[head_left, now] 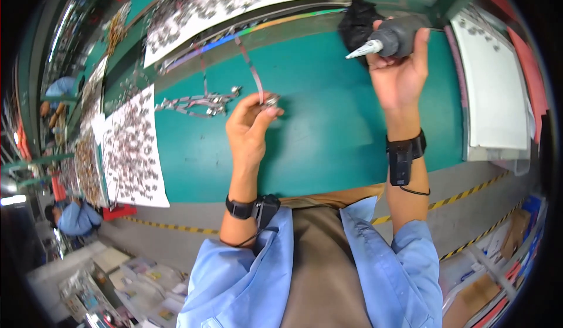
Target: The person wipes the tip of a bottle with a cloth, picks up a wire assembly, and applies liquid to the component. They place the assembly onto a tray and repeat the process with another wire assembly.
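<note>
A small metal part (271,100) on a strip is pinched in the left hand (251,129) while a grey glue tube (392,39) is gripped in the right hand (400,73), so dispensing seems in hand, and the nozzle would next need lining up with the part.

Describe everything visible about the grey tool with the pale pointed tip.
The grey tool is a stubby, dark grey, plastic-looking barrel that narrows to a pale cone-shaped nozzle pointing left and slightly downward. The right hand grips it from below and behind, raised above the green table. A black bag-like bundle lies just behind it. Nothing touches the nozzle tip.
</note>
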`<state>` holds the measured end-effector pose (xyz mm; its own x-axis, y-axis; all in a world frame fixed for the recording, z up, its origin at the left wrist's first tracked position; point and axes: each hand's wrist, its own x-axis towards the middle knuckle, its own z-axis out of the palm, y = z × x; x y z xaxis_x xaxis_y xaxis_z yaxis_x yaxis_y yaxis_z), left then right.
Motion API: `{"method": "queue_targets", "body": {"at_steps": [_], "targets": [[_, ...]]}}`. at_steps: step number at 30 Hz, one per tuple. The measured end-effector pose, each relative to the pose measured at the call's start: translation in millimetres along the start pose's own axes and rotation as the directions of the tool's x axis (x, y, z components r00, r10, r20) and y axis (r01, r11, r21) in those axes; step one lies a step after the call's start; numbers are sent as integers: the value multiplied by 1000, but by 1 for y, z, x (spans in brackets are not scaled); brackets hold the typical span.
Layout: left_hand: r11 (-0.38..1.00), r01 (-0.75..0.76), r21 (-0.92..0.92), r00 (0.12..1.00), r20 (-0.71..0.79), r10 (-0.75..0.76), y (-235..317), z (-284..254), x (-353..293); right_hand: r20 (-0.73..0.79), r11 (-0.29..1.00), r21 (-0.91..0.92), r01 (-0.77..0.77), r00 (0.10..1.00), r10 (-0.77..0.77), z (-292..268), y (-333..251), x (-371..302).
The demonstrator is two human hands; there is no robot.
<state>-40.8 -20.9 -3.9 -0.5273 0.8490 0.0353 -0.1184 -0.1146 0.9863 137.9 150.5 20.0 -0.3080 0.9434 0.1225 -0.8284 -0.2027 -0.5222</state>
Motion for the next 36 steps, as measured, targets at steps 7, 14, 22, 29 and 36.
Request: {"method": "queue_targets", "body": {"at_steps": [7,14,22,29,36], "targets": [[849,-438,297,891,269,366,48,47,4,-109,933,299,202,978,-177,-7,-69,-48],[779,-597,192,606,745,281,64,234,26,-85,779,340,527,842,-533,-62,-189,-141],[699,-614,366,655,731,193,-12,404,100,-269,619,198,760,649,-712,-119,-244,-204],[550,-557,622,803,573,165,-53,463,145,-387,602,92,793,585,-712,-152,-253,-222],[412,-530,741,836,537,110,-70,475,154,-425,617,52,785,577,-698,-175,-258,-228]]}}
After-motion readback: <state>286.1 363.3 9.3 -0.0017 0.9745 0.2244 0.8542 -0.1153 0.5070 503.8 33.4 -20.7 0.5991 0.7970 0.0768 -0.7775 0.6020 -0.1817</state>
